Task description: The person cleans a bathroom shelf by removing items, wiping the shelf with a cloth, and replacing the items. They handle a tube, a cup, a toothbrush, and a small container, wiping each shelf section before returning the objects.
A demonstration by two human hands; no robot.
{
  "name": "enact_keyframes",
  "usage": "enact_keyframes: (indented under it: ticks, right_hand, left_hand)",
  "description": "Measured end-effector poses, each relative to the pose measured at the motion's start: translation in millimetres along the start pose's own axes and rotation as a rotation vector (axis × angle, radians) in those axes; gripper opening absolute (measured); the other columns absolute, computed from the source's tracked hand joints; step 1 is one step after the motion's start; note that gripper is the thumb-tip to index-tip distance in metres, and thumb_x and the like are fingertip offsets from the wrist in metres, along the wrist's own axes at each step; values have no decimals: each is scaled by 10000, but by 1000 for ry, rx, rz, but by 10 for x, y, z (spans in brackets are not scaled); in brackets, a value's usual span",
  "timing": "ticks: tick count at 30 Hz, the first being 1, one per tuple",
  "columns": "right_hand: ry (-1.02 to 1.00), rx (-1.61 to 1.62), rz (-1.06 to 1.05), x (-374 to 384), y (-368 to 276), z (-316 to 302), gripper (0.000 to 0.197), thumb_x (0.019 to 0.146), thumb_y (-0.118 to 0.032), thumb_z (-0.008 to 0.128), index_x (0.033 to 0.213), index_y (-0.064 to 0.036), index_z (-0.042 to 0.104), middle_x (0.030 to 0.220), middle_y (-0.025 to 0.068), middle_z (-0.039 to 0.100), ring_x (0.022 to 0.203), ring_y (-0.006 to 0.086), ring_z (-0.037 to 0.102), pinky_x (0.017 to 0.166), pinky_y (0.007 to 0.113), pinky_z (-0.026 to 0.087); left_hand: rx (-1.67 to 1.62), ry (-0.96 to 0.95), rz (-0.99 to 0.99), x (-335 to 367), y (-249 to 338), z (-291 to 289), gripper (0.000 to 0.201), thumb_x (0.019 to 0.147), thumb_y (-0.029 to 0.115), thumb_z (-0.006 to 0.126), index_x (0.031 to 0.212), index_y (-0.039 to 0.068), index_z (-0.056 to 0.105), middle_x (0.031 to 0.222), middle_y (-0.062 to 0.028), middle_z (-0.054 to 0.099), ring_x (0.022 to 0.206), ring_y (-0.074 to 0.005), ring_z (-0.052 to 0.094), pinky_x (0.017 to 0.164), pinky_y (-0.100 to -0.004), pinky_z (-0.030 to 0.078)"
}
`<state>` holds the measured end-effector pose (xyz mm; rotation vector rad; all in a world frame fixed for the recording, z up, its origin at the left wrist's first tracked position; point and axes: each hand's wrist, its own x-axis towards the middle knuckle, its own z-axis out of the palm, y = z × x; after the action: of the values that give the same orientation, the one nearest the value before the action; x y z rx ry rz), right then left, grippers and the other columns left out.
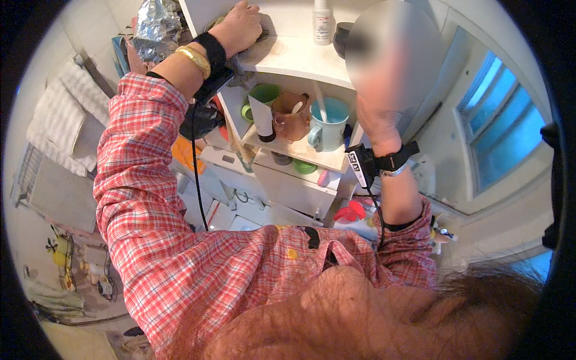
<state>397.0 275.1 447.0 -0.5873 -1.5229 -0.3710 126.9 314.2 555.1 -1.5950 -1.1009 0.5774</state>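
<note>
My left hand [239,29] reaches to the upper shelf [282,54], its fingers curled down over a dull grey-green cloth [262,36] on the board. On my right, my right hand [378,120] is raised beside the cabinet's right edge. Its fingers vanish in a blurred patch, so what they hold, if anything, is hidden. A dark round object [342,41] shows at the left rim of that patch. Between the two hands a white bottle [322,23] stands upright on the upper shelf.
Below, a light-blue mug [329,135], a brownish translucent cup [289,123], a green cup [264,93] and a white tube [262,117] share a shelf. Crumpled foil [157,33] is at upper left, towels [63,114] hang left, and a window [504,120] is right. Cables run from both wrists.
</note>
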Motion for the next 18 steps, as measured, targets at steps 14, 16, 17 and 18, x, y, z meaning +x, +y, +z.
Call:
enact_keyframes:
  ticks: [14,16,17,18]
  right_hand:
    - [9,-43,68,-14,-99,-27,672,815,12,589,1417,40,291,1353,231,447,1241,405,423,1053,470,358]
    - [-10,-113,25,67,-232,-110,696,798,24,593,1417,46,276,1352,237,442,1229,420,422,1037,482,374]
    - [-25,-188,-7,111,-315,-199,684,800,18,600,1409,49,290,1351,237,441,1230,414,421,1037,476,374]
    - [-28,-257,11,155,-397,-268,673,801,11,607,1401,53,305,1351,236,440,1231,408,421,1037,471,375]
  left_hand:
    - [-390,196,9,-914,-35,-96,136,746,98,579,756,60,710,794,-129,691,829,-303,678,706,-406,532]
    - [-663,151,31,-1265,46,-145,155,713,77,579,800,82,707,794,-111,660,825,-306,643,706,-406,528]
    - [-696,239,-3,-1421,170,-169,201,701,50,570,847,78,705,829,-109,642,859,-308,624,733,-404,519]
    - [-728,326,-29,-1545,266,-177,256,688,23,562,895,74,704,865,-106,625,894,-310,605,759,-402,510]
